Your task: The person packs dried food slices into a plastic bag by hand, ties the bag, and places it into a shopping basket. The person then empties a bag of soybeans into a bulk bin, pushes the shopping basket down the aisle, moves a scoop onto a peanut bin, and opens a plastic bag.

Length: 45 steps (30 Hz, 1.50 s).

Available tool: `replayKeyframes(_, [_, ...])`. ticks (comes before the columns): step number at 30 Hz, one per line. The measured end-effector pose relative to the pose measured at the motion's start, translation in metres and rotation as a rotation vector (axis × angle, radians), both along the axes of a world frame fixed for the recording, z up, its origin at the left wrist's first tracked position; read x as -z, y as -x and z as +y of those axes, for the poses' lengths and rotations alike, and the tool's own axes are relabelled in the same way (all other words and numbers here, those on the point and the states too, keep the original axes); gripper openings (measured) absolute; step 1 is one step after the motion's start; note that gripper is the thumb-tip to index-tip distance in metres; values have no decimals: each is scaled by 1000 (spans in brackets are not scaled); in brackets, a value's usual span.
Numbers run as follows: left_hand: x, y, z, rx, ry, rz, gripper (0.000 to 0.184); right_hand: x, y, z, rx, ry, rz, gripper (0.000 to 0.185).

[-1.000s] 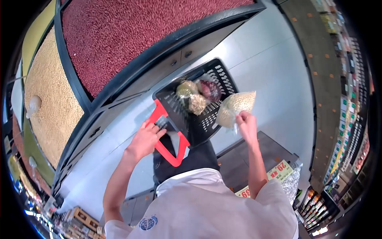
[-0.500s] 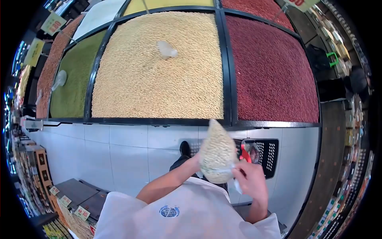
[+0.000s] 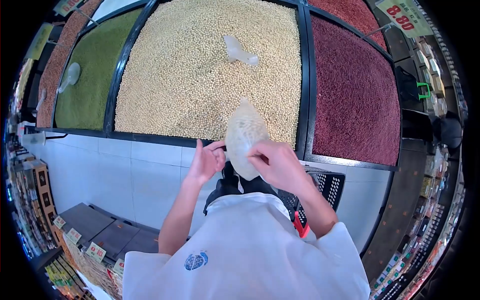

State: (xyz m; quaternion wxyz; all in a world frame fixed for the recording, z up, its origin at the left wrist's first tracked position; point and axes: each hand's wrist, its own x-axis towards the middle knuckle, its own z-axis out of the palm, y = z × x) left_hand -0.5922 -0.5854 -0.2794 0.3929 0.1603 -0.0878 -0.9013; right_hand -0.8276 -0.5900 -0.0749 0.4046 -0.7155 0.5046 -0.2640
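Bag of pale beans (image 3: 243,131) points lengthwise away from me, by the bean bin (image 3: 162,140); my right hand (image 3: 280,162) pinches its right side; my left hand (image 3: 205,162), half-open, seemingly empty, is at its left edge.

Over there, someone's right hand (image 3: 276,161) pinches a full bag (image 3: 243,131), left hand (image 3: 205,162) loosely spread at its side; a scoop (image 3: 239,51) lies on pale beans (image 3: 185,75).

I see a cloudy-white plastic bag (image 3: 242,132) mid-frame, cream soybeans (image 3: 180,75) above, maroon beans (image 3: 355,100) upper right, and, lower centre, a white T-shirt (image 3: 255,245) with a blue emblem (image 3: 196,261).
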Motion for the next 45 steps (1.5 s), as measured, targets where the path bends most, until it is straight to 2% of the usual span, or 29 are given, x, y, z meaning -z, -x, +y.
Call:
replayKeyframes(1, [11, 6, -7, -25, 104, 61, 74, 2, 1, -11, -2, -51, -17, 9])
replayKeyframes(4, [-13, 41, -15, -295, 136, -530, 60, 9, 7, -32, -8, -183, -89, 9])
replayKeyframes(5, [-15, 41, -17, -286, 198, -508, 57, 8, 14, -35, 4, -211, -122, 9])
replayKeyframes(8, [-20, 33, -14, -439, 127, -665, 62, 12, 34, -35, 64, -385, -206, 8])
replayKeyframes(10, [-33, 32, -9, -481, 156, -888, 55, 15, 43, -32, 86, -531, -256, 10])
replayKeyframes(13, [-64, 46, 3, -435, 293, -1190, 54, 18, 37, -22, 104, -513, -325, 8])
replayKeyframes(14, [-68, 52, 8, -438, 255, -1133, 62, 19, 35, -20, 114, -505, -345, 8])
replayKeyframes(16, [-78, 60, 14, -332, 614, -1421, 72, 19, 31, -19, 147, -531, -344, 8])
replayKeyframes(19, [-107, 67, 4, -243, 954, -1599, 76, 12, 21, -21, 219, -483, -351, 7])
replayKeyframes(22, [-92, 49, -24, -189, 1339, -1806, 68, -6, 13, -25, 95, -330, -223, 8])
replayKeyframes(23, [-94, 46, -36, -259, 1316, -1861, 56, -10, 10, -26, 55, -243, -189, 10])
replayKeyframes(26, [-86, 51, -46, -672, 933, -1789, 49, -20, 7, -36, 23, -179, -167, 10])
replayKeyframes(27, [-91, 52, -49, -738, 838, -1756, 45, -25, 4, -39, 6, -159, -182, 11])
replayKeyframes(30, [-108, 37, -46, -744, 794, -1590, 45, -37, -4, -50, 20, -74, -161, 11])
replayKeyframes(34, [-124, 26, -18, -725, 1072, -1673, 56, -39, -8, -61, 31, -62, -186, 12])
replayKeyframes(38, [-127, 19, -17, -580, 1105, -1608, 64, -41, -22, -65, -5, -47, -160, 13])
replayKeyframes(45, [-128, 8, -30, -571, 1186, -1674, 67, -44, -35, -72, 30, -79, -70, 13])
